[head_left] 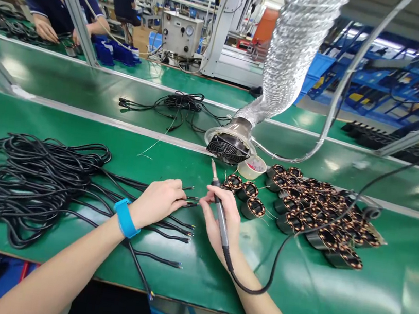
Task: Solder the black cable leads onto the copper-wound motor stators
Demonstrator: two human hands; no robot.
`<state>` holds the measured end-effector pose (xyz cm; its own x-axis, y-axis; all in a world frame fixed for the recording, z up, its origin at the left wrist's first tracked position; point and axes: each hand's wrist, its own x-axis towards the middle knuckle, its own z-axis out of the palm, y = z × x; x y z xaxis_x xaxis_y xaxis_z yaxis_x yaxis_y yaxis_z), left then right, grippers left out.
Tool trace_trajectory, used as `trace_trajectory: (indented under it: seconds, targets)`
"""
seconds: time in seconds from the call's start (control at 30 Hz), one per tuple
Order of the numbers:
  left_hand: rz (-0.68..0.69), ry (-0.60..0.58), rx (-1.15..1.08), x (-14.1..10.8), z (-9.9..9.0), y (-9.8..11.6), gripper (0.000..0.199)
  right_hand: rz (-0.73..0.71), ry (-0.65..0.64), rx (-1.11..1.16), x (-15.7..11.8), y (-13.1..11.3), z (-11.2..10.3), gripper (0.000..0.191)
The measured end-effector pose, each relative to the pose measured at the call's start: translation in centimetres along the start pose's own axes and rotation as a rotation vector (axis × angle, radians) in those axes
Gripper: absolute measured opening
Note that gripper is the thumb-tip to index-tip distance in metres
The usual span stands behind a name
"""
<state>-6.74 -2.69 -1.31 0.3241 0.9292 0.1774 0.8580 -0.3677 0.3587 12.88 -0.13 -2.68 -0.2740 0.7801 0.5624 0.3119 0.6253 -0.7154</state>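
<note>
My left hand (160, 202), with a blue band (126, 218) on the wrist, is closed on a black cable near its stripped end. Other black cable ends (175, 237) with thin coloured wires fan out around it on the green bench. In my right hand (226, 216) is a soldering iron (221, 221), its tip pointing up and away from me. The thumb and index finger of that hand come close to the cable's end; I cannot tell whether they touch it. Several copper-wound stator coils (253, 208) stand just beyond my right hand.
A big heap of black cables (35, 179) covers the left of the bench. More stators (315, 208) crowd the right. A fume extractor (230, 147) hangs ahead beside a small white tub (252, 167). The iron's cord (276, 265) loops over my right forearm. A co-worker's hands (46, 29) work far left.
</note>
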Motion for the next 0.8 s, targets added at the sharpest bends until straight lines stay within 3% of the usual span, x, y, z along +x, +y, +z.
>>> trace_trajectory:
  seconds: [0.1, 0.2, 0.47, 0.8]
  targets:
    - [0.006, -0.047, 0.153, 0.2, 0.6, -0.1, 0.023, 0.012, 0.017, -0.023, -0.1, 0.5, 0.0, 0.033]
    - [0.051, -0.056, 0.159, 0.4, 0.8, -0.1, 0.023, 0.015, -0.001, -0.028, 0.0, 0.8, 0.1, 0.034]
    - [0.048, 0.078, -0.124, 0.2, -0.6, -0.4, 0.011, 0.049, 0.017, -0.009, 0.0, 0.8, 0.1, 0.033]
    - [0.038, 0.084, -0.181, 0.1, -0.9, -0.4, 0.01, 0.097, 0.02, 0.007, 0.1, 0.9, 0.2, 0.033]
